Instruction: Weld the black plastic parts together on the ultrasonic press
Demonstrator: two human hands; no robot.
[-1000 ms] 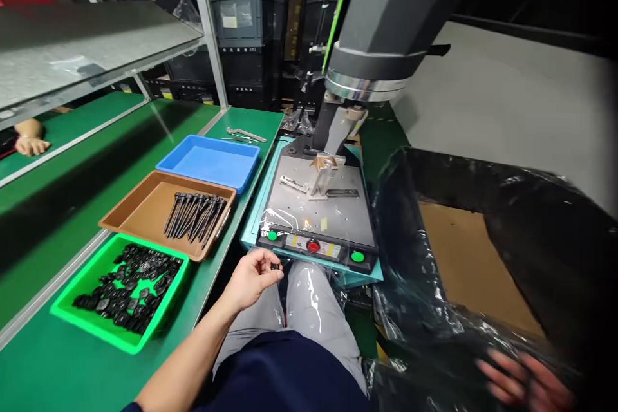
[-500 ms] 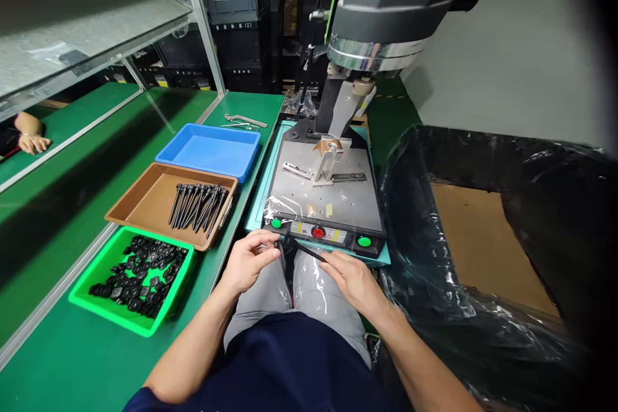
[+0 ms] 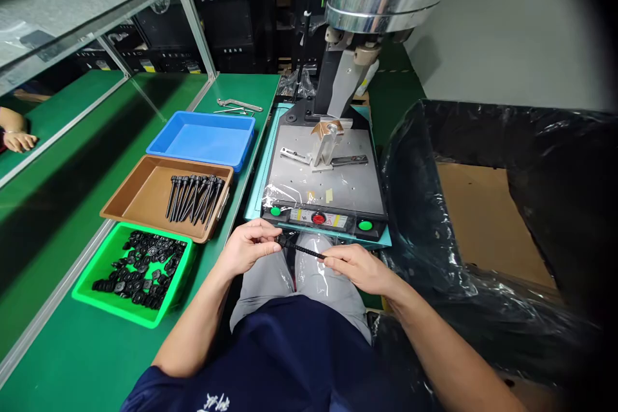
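A long black bolt point(image 3: 305, 249) lies nearly level between my two hands, just in front of the press's button panel and above my lap. The fingers and thumb of my left hand point(image 3: 251, 247) pinch at its wide head end; whether a separate small black part is there too, I cannot tell. My right hand point(image 3: 358, 266) is closed around the far end of the thin, ribbed-looking shaft, hiding its tip. On my left, similar black bolts point(image 3: 193, 198) lie in a brown tray point(image 3: 135, 190), and small black nut-like parts point(image 3: 145, 270) fill a green bin point(image 3: 109, 309).
A press point(image 3: 381, 9) overhangs a metal base plate point(image 3: 309, 183) with a fixture point(image 3: 326, 145), green buttons point(image 3: 365, 226) and a red button point(image 3: 318, 219). Beyond the brown tray are a blue tray point(image 3: 197, 141) and wrenches point(image 3: 239, 105). A box lined with black plastic point(image 3: 415, 219) stands right. Another person's hand point(image 3: 19, 141) rests far left.
My view has tipped downward slightly. The bolt's head has come closer against my left fingertips, and the shaft lies more level. Both hands keep their hold.
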